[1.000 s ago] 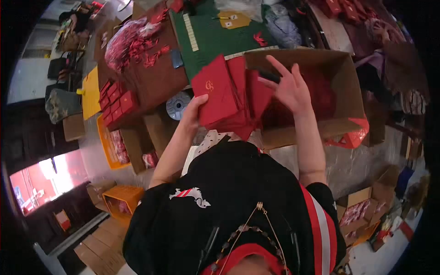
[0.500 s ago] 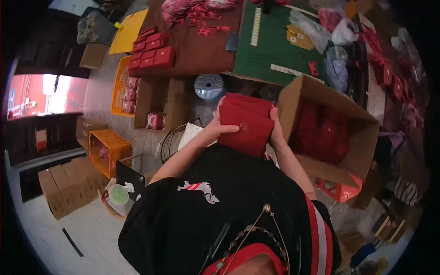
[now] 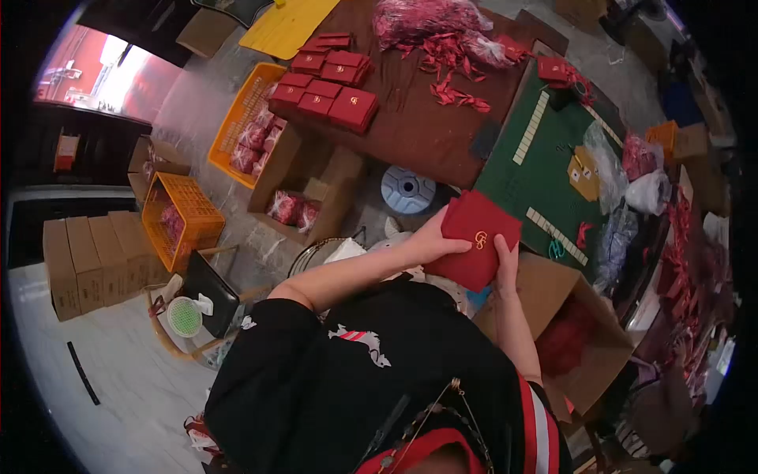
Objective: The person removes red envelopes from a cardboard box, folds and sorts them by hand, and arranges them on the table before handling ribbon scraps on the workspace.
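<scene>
A stack of red pouches (image 3: 474, 221) with a gold monogram on top is held between my two hands, in front of my chest. My left hand (image 3: 436, 238) grips its left side, thumb lying on the top face. On the right edge, my right hand (image 3: 506, 267) is closed round the stack with its thumb up near the monogram. Both hands' other fingers are mostly hidden beneath. Close to my right forearm stands an open cardboard box (image 3: 545, 288) with more red pieces (image 3: 564, 340) inside.
Stacks of red pouches (image 3: 320, 95) lie on the brown tabletop (image 3: 410, 134), near red ribbons (image 3: 454, 63). A green mat (image 3: 513, 182) bears white strips and teal scissors (image 3: 557, 250). Below are a blue round stool (image 3: 408, 188), an orange crate (image 3: 217, 158) and a chair (image 3: 213, 296).
My view has turned, so the table and boxes appear shifted and tilted. The pouch stack has moved right in view and is tilted, still held in both hands.
</scene>
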Demonstrator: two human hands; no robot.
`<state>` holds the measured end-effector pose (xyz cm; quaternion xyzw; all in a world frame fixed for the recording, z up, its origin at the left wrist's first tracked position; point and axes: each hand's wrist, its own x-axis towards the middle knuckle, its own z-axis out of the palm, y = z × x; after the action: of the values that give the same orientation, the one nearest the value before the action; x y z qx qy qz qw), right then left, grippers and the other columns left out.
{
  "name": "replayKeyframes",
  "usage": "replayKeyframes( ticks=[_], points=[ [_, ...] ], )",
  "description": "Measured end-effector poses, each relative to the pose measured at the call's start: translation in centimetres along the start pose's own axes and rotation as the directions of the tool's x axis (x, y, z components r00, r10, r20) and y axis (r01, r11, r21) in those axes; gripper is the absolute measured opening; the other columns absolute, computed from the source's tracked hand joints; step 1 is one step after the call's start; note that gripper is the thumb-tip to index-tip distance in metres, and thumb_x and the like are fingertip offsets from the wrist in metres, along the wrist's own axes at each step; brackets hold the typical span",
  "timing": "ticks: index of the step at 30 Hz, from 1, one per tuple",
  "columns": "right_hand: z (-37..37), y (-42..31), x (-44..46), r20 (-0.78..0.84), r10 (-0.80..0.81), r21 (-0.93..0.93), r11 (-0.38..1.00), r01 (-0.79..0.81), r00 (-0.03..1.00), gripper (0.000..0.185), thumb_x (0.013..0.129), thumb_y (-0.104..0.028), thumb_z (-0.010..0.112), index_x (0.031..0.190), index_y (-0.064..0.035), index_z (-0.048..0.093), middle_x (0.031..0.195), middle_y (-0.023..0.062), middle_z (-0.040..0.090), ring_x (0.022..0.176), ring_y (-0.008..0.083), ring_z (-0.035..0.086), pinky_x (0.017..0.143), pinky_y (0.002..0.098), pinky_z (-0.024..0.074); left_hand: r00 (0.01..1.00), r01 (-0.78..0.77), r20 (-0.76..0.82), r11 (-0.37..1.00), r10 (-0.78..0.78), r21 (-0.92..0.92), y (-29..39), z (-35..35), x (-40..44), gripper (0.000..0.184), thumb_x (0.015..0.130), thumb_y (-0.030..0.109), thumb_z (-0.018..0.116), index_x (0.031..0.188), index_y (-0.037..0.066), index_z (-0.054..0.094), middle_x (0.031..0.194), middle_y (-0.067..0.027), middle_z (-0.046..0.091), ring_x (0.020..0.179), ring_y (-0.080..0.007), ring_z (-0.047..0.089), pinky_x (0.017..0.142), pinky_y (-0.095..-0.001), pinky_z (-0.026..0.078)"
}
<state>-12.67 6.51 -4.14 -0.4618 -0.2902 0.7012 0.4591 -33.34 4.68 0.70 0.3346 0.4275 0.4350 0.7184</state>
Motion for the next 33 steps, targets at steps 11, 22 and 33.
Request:
replayKeyframes(
  ticks=[11, 22, 33],
  points=[
    [9.3, 4.1, 15.3, 0.315, 0.503, -0.222, 0.864, -0.453, 0.805, 0.073, 0.082, -0.019, 0.073, 0.142, -0.0024, 0.034, 0.136, 0.0113, 0.048, 0.124, 0.0232, 0.048, 0.103, 0.0375, 0.0393, 0.876, 0.012, -0.478, 0.993, -0.069, -0.121, 0.1, -15.1, 3.8, 0.073, 0.076, 0.013, 0.077, 0.137, 0.003, 0.037, 0.129, -0.0104, 0.052, 0.116, -0.0197, 0.052, 0.100, -0.0343, 0.042],
    [16.5, 13.3, 41.6, 0.239, 0.364, 0.160, 0.900, -0.407, 0.900, 0.054, 0.088, -0.010, 0.065, 0.137, -0.0062, 0.042, 0.135, 0.0076, 0.051, 0.123, 0.0241, 0.050, 0.106, 0.0416, 0.0384, 0.591, -0.311, -0.644, 0.600, -0.486, -0.738, -9.9, -27.2, -0.8, 0.030, 0.093, 0.027, 0.059, 0.115, 0.008, 0.057, 0.121, -0.0074, 0.058, 0.116, -0.0221, 0.051, 0.094, -0.0377, 0.041],
    [23.4, 24.7, 63.1, -0.014, 0.185, -0.194, 0.964, -0.185, 0.983, 0.055, 0.084, -0.007, 0.068, 0.133, 0.0001, 0.043, 0.129, 0.0133, 0.054, 0.117, 0.0284, 0.053, 0.101, 0.0401, 0.0413, 0.420, -0.083, -0.516, 0.534, -0.747, -0.841, -12.4, -38.2, -5.1, 0.034, 0.090, 0.026, 0.060, 0.121, 0.012, 0.057, 0.119, -0.0053, 0.062, 0.106, -0.0185, 0.057, 0.086, -0.0336, 0.045]
  ],
)
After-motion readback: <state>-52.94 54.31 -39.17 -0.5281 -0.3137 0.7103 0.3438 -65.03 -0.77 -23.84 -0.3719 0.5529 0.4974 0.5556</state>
